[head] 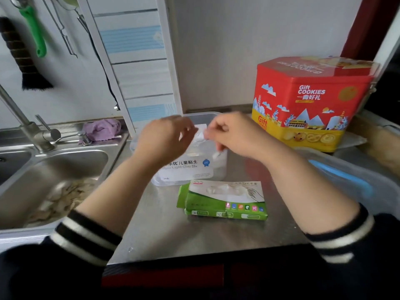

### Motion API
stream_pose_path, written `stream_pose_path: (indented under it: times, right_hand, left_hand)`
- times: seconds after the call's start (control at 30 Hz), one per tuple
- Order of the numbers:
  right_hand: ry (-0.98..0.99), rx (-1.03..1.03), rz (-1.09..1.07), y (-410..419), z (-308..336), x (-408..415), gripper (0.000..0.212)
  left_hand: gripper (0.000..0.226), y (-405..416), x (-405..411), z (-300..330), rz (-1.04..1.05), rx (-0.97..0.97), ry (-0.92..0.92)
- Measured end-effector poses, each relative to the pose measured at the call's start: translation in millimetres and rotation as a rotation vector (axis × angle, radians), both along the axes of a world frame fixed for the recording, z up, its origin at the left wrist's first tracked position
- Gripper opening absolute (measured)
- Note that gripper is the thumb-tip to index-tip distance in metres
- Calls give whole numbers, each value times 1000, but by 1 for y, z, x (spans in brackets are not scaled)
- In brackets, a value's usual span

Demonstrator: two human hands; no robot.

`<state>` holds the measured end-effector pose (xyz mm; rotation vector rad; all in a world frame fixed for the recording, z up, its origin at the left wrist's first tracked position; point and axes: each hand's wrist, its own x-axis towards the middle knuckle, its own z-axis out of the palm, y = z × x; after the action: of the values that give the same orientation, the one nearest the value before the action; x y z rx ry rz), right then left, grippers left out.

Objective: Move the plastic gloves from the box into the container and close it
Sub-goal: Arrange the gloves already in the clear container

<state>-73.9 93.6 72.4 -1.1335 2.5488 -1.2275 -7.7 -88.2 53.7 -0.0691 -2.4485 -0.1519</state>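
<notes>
Holding: both hands are up over the tub (pixel 186 169), and both are blurred.
Left hand (pixel 164 137): fingers bent down over the tub's open top; I cannot tell if it grips anything.
Right hand (pixel 231 135): fingers curled, pinching a thin, see-through, crinkly white bit of gloves (pixel 200 137).
Gloves: floppy and clear like a thin bag, hanging between the two hands and down into the tub.
Tub: clear plastic with a white and blue label, open on top, in the middle of the worktop (pixel 164 230) toward the back edge.
Box (pixel 224 200): green and white card box, lying flat just in front of the tub, one end flap open, more clear gloves showing at its top window.
Tin (pixel 309 105): big red and yellow cookie tin at the back right corner.
Sink (pixel 54 169): off the left edge, with scraps inside.
Cloth (pixel 101 128): purple, behind the sink.
</notes>
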Motion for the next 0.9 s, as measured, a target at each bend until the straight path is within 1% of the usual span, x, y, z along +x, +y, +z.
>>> stream_pose_path:
  times: [0.07,0.17,0.2,0.23,0.27,0.3,0.33,0.37,0.4,0.5,0.53,0.67,0.77,0.9]
  right_hand:
    - [-64,113,18,21,-28,15,21]
    - [-43,321,4,38,-77,21,27]
    - [-30,344,5,39,-89,22,33]
    - [-38,317,-5,40,-100,21,34]
    - [-50,266,-21,40,-105,22,28]
    - [-64,212,-37,39,-109,21,16]
    - [-67,170,-49,39,-111,22,10]
    - [-69,126,-61,38,-115,22,15]
    - [-79,90,-74,37,-117,23,17]
    - [-130,12,-106,34,-121,22,5]
    - [-142,1,-119,33,-121,23,6]
    - [-172,15,-147,30,-122,23,8]
    - [-194,41,-201,26,-120,22,18]
    - [-115,131,-262,18,-120,25,17]
  left_hand:
    - [36,11,18,-25,-87,-56,127]
    - [40,24,32,-64,-218,-98,179]
    - [43,29,35,-73,-239,-92,139]
    - [49,33,36,-81,-232,-71,68]
    - [61,36,36,-88,-203,-30,-38]
    - [74,38,36,-93,-164,33,-169]
    - [84,38,35,-98,-136,120,-298]
    - [89,38,35,-103,-126,210,-387]
    - [90,37,35,-108,-133,277,-420]
    - [87,38,35,-118,-149,403,-380]
    - [85,38,35,-120,-150,435,-370]
    - [80,39,35,-126,-160,482,-334]
    - [75,40,35,-127,-174,494,-323]
    - [64,39,36,-129,-206,529,-330]
